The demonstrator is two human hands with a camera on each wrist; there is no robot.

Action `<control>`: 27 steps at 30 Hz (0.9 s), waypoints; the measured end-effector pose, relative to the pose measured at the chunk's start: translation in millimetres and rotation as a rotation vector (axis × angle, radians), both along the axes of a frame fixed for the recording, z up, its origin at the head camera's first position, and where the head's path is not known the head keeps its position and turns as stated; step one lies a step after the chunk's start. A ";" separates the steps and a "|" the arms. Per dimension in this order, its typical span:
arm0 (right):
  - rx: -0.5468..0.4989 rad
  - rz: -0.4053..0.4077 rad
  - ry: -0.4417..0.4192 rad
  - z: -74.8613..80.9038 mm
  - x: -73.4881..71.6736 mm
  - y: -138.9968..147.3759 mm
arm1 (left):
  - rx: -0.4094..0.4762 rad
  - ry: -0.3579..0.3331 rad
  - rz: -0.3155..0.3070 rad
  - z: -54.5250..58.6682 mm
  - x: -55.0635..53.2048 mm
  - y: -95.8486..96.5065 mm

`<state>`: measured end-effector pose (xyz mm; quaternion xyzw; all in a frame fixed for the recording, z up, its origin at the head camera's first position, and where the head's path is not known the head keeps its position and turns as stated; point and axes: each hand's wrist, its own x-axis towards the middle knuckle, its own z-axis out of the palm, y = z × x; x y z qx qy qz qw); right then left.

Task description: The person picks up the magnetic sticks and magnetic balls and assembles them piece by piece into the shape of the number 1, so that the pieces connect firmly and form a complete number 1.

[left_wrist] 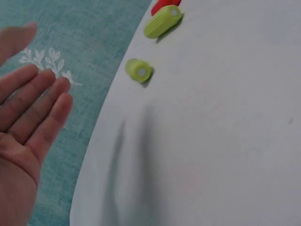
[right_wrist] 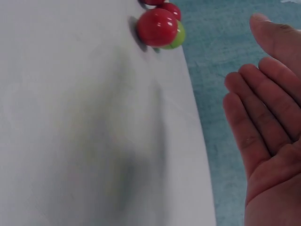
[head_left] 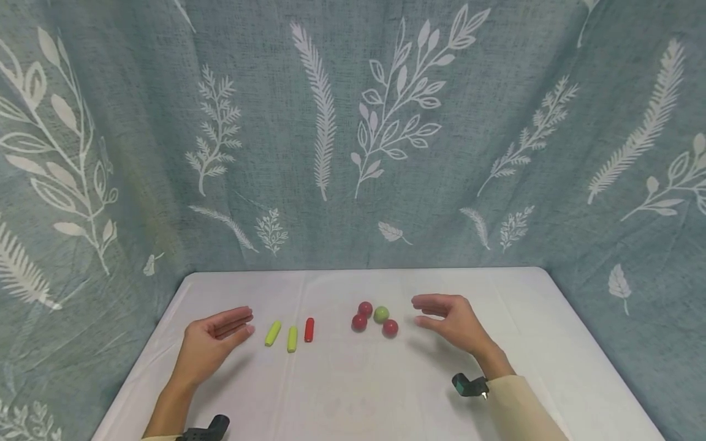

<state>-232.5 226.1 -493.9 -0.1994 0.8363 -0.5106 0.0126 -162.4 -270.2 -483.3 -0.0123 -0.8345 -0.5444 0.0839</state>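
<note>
Sticks, count 3: two yellow-green, one red. First yellow-green stick (head_left: 273, 333) lies nearest the left hand, tilted; second yellow-green stick (head_left: 292, 339) beside it; red stick (head_left: 309, 329) next in the row, all apart.

Balls, count 4: three red, one green. Upper red ball (head_left: 365, 309), left red ball (head_left: 360, 323) and right red ball (head_left: 390, 328) cluster around the green ball (head_left: 381, 315); contact between them cannot be told.

Hands, count 2, neither holding anything. Left hand (head_left: 205, 343): fingers extended, thumb apart, just left of the sticks. Right hand (head_left: 455, 321): likewise spread, right of the balls.

White table (head_left: 353, 392): bare stretch between red stick and balls; wider one toward the near side. Far edge well behind both groups; side edges slope outward past the hands. Leaf-print curtain (head_left: 353, 226) bounds back and both sides.
</note>
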 end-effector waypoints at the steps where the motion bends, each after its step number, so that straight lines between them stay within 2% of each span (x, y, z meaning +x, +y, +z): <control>1: -0.003 0.002 -0.007 -1.7 -0.5 -2.0 | -0.013 -0.025 0.009 -1.2 -0.8 1.4; 7: -0.008 -0.011 -0.063 -12.0 -3.0 -12.7 | -0.181 -0.137 0.066 -6.1 -6.5 10.0; 12: 0.003 -0.020 -0.081 -19.8 -4.8 -19.5 | -0.283 -0.182 0.061 -7.4 -11.5 17.6; 16: 0.006 -0.026 -0.093 -25.8 -6.5 -22.5 | -0.314 -0.225 0.070 -5.2 -15.9 25.0; 27: 0.023 -0.028 -0.101 -35.3 -7.0 -31.3 | -0.404 -0.306 0.155 -1.5 -29.7 42.9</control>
